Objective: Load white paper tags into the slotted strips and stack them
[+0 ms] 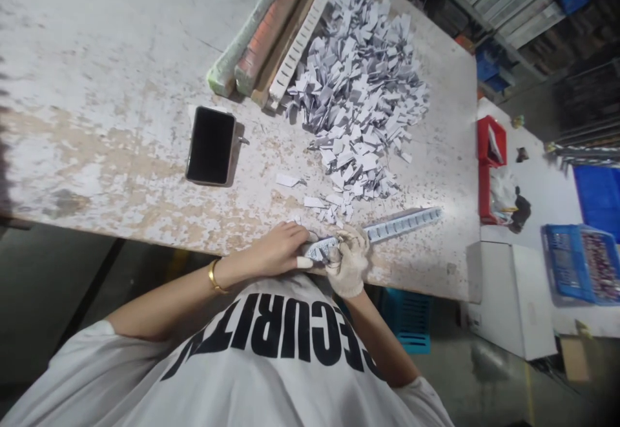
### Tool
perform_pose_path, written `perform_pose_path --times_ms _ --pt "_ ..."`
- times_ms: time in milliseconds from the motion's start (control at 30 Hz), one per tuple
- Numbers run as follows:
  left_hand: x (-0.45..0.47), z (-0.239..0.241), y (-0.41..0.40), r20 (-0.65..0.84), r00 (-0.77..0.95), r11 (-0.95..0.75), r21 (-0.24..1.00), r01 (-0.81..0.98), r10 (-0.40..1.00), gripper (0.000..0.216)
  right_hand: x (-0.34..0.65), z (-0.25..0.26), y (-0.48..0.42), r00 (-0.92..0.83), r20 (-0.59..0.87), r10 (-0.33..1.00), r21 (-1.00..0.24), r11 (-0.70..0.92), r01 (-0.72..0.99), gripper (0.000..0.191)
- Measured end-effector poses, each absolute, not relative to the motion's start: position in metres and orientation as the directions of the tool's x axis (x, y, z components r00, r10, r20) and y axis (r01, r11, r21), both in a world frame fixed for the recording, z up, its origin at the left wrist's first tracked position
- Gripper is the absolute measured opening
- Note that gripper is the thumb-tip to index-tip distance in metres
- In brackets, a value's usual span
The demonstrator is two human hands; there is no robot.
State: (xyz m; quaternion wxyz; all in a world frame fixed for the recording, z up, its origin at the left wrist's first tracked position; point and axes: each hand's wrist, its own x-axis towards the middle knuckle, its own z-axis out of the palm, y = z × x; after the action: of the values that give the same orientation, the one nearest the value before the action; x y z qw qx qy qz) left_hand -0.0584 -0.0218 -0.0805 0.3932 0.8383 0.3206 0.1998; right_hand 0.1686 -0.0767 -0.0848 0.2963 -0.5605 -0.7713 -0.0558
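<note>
A long white slotted strip [402,223] lies along the near edge of the worn table [121,91]. My left hand [281,249] is bare, with a gold bracelet and a white cot on one finger, and it grips the strip's near end with its fingers together. My right hand [347,262] wears a white glove. It is pinched closed over the strip just beside the left hand, and what its fingertips hold is hidden. A big pile of small white folded pieces [361,84] spreads out just beyond the hands, with a few loose ones [314,201] near them.
A black phone [210,146] lies face up left of the pile. Several long strips and bars [271,33] are stacked at the far side. Red bins [490,156] and blue crates [578,262] stand to the right, and another blue crate [407,320] sits under the table.
</note>
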Motion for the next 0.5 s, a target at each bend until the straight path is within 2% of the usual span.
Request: perform_pose_path --times_ms 100,233,300,400,500 --pt "-0.077 -0.071 0.009 0.079 0.651 -0.489 0.729 0.478 0.755 0.019 0.176 -0.08 -0.08 -0.168 0.483 0.859 -0.338 0.36 0.869 0.021" --pt "-0.087 -0.069 0.054 0.085 0.417 -0.413 0.413 0.812 0.905 0.028 0.19 -0.076 -0.083 0.017 0.454 0.891 -0.48 0.228 0.847 0.021" --pt "-0.085 -0.07 0.071 0.035 0.376 -0.37 0.293 0.882 0.926 0.028 0.197 -0.074 -0.083 0.083 0.463 0.882 -0.498 0.182 0.848 0.021" --pt "-0.08 -0.073 0.084 -0.001 0.383 -0.371 0.245 0.896 0.924 0.027 0.202 -0.071 -0.081 0.127 0.477 0.87 -0.474 0.134 0.87 0.024" --pt "-0.074 -0.075 0.082 0.016 0.378 -0.365 0.301 0.881 0.926 0.019 0.203 -0.063 -0.076 0.125 0.475 0.871 -0.435 0.109 0.894 0.024"
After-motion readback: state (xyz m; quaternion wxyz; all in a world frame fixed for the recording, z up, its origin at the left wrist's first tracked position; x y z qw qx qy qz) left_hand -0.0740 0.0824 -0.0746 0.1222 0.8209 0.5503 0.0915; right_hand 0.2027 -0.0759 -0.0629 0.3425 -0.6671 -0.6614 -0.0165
